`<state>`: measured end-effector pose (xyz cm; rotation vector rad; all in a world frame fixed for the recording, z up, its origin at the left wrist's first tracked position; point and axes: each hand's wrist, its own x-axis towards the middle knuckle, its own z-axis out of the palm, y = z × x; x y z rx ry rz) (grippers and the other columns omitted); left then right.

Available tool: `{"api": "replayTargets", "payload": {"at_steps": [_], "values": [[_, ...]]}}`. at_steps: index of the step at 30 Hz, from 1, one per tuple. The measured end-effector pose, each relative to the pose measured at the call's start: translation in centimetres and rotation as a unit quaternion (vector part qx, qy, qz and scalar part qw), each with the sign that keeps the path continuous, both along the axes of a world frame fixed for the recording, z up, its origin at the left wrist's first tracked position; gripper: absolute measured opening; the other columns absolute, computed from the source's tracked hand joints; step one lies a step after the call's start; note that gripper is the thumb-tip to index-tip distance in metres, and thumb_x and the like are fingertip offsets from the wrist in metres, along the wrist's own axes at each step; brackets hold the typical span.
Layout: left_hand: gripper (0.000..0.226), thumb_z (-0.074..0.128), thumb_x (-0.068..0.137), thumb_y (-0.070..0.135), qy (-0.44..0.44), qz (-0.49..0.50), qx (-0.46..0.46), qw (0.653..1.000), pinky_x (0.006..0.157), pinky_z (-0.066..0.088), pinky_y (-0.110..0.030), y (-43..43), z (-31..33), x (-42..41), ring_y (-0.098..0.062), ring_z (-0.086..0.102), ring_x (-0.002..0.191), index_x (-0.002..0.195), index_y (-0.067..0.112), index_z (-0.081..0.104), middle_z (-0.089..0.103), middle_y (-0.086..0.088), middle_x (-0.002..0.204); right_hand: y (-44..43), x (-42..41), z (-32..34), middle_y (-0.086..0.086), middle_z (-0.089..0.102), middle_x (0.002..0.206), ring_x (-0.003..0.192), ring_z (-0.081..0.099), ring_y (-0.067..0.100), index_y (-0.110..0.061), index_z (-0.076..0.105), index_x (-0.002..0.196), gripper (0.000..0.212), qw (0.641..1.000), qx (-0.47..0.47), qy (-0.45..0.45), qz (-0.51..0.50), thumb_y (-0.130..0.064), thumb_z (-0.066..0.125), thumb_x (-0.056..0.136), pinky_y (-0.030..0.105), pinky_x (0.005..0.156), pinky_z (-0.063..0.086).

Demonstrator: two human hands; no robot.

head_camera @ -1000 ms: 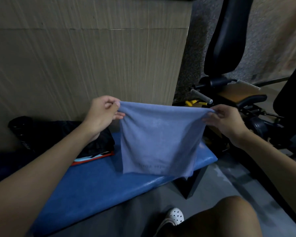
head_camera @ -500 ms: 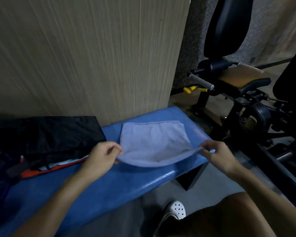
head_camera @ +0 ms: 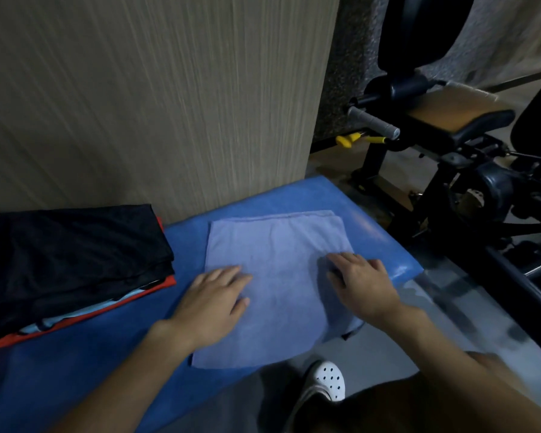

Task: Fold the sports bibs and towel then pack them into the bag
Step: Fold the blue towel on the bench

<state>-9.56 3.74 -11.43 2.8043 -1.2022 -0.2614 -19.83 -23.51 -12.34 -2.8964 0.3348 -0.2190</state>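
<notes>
Towel (head_camera: 278,270) edge — under right hand (head_camera: 361,289)

- Setting: a gym or fitness room, seen from above a padded bench.
- Exercise machine (head_camera: 434,142) at right: black steel frame on the floor, with pivots and levers.
- Tall black back pad (head_camera: 425,29) above a brown seat pad (head_camera: 456,104); upholstery typical of weight-training stations.
- Grey foam-covered grip handle (head_camera: 372,121) projecting from the frame.
- Yellow adjustment pin (head_camera: 349,139) just below the handle.
- Blue vinyl-covered surface (head_camera: 310,195), cushioned with rounded edges, like a workout bench.
- Towel (head_camera: 278,242) laid flat on it.
- Speckled dark wall covering (head_camera: 347,57) behind the machine; wood-grain panel (head_camera: 153,98) behind the bench.
- Bare grey floor (head_camera: 434,307).
</notes>
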Motion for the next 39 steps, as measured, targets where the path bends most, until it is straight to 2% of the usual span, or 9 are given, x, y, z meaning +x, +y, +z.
{"api": "replayTargets", "payload": {"at_steps": [4,8,10,13,18,24,30,35,39], "values": [[0.047,0.029,0.090,0.045,-0.094,-0.032,-0.074,0.992,0.083,0.034,-0.033,-0.2,0.3,-0.4,-0.017,0.064,0.101,0.113,0.027,0.066,0.067,0.011,0.107,0.0,-0.1,-0.1,0.000,0.068,0.099,0.093,0.060,0.027,-0.021,0.060,0.117,0.031,0.995,-0.083,-0.057,-0.025,-0.035,0.048,0.092,0.040,0.078,0.037],[0.047,0.039,0.084,0.043,-0.101,-0.034,-0.041,0.993,0.072,0.051,-0.036,-0.6,-0.4,0.5,-0.020,0.067,0.098,0.111,0.022,0.070,0.067,0.004,0.110,-0.1,0.0,-0.6,-0.005,0.054,0.119,0.111,0.050,0.022,-0.026,0.055,0.125,0.034,0.998,-0.058,0.018,-0.010,-0.038,0.051,0.093,0.038,0.086,0.036],[0.045,0.039,0.081,0.045,-0.092,-0.041,-0.011,0.995,0.067,0.050,-0.037,-0.8,-0.4,0.4,-0.020,0.066,0.089,0.106,0.024,0.070,0.065,0.007,0.100,-0.5,0.1,-0.6,-0.007,0.051,0.115,0.110,0.048,0.019,-0.029,0.055,0.121,0.029,0.998,-0.054,0.018,-0.009,-0.039,0.048,0.095,0.036,0.085,0.034],[0.045,0.037,0.083,0.045,-0.084,-0.012,-0.030,0.996,0.072,0.048,-0.039,-1.2,0.1,1.2,-0.022,0.064,0.093,0.109,0.025,0.067,0.064,0.007,0.101,-1.0,0.7,-0.2,-0.006,0.054,0.108,0.106,0.049,0.021,-0.029,0.060,0.114,0.023,0.999,-0.036,-0.020,-0.035,-0.037,0.047,0.096,0.037,0.083,0.035],[0.042,0.046,0.100,0.039,-0.037,0.034,-0.021,0.999,0.100,0.032,-0.036,-2.0,0.2,3.5,-0.017,0.043,0.128,0.139,0.024,0.049,0.048,0.009,0.137,-1.9,1.0,0.0,-0.006,0.050,0.123,0.117,0.043,0.022,-0.032,0.059,0.120,0.029,0.998,0.014,0.020,-0.059,-0.035,0.058,0.091,0.038,0.091,0.033],[0.030,0.061,0.095,0.037,0.004,0.093,-0.048,0.995,0.096,0.039,-0.039,-1.8,-0.1,5.0,-0.023,0.048,0.117,0.118,0.018,0.060,0.052,0.001,0.121,-3.0,1.7,-0.3,-0.004,0.046,0.115,0.111,0.040,0.022,-0.026,0.061,0.096,0.018,0.993,0.091,0.016,-0.077,-0.035,0.071,0.084,0.033,0.083,0.026],[0.026,0.067,0.090,0.040,0.052,0.107,-0.028,0.993,0.098,0.040,-0.041,-2.1,0.3,6.2,-0.023,0.048,0.111,0.106,0.022,0.057,0.047,0.001,0.107,-3.6,2.2,-0.2,-0.002,0.044,0.109,0.112,0.041,0.025,-0.024,0.062,0.107,0.028,0.989,0.118,0.048,-0.069,-0.034,0.072,0.083,0.035,0.086,0.032],[0.025,0.072,0.088,0.037,0.084,0.107,-0.026,0.990,0.074,0.040,-0.031,-2.2,1.0,6.7,-0.018,0.054,0.090,0.084,0.024,0.050,0.053,0.006,0.088,-4.0,2.3,-0.2,-0.005,0.043,0.102,0.098,0.038,0.019,-0.030,0.052,0.083,0.024,0.987,0.147,0.027,-0.049,-0.030,0.076,0.080,0.033,0.081,0.029],[0.026,0.072,0.088,0.037,0.096,0.133,-0.028,0.986,0.072,0.038,-0.028,-2.2,1.0,6.7,-0.017,0.053,0.093,0.095,0.017,0.056,0.057,-0.001,0.100,-4.5,2.4,-0.2,0.003,0.053,0.094,0.093,0.050,0.024,-0.033,0.044,0.067,0.040,0.979,0.201,-0.002,-0.029,-0.018,0.080,0.074,0.032,0.076,0.037]]}}
